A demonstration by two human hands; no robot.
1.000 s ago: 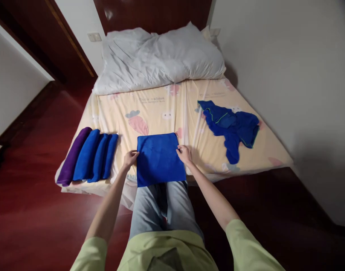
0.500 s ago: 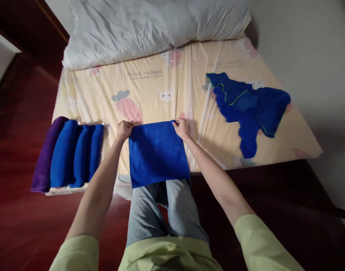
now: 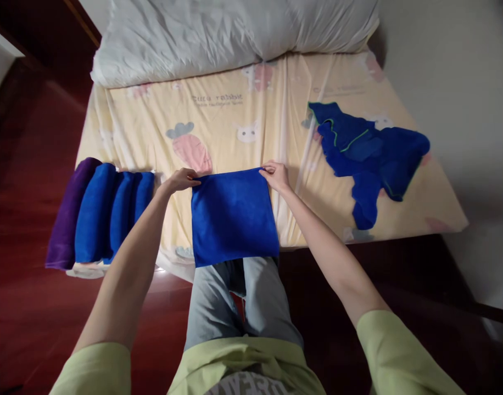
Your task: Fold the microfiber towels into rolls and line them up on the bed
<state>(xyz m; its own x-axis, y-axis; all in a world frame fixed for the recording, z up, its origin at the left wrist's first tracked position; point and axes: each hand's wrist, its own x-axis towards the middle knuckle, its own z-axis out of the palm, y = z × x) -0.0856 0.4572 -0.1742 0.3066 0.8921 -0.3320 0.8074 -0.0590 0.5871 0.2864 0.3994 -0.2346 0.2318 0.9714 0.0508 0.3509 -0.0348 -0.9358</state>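
A folded blue towel [image 3: 233,216] lies flat on the near edge of the bed [image 3: 251,115], its near side hanging over toward my knees. My left hand [image 3: 180,179] pinches its far left corner. At the far right corner my right hand [image 3: 276,174] grips the cloth, fingers closed. Both arms reach out from light green sleeves.
A row of rolled towels, one purple [image 3: 68,214] and three blue [image 3: 111,211], sits at the bed's left edge. A crumpled blue towel [image 3: 367,153] with green trim lies to the right. White pillows [image 3: 230,33] line the head; dark red floor surrounds the bed.
Both hands slid from the towel's side edges to its far corners and closed on them. The camera tilted down and closer to the bed.
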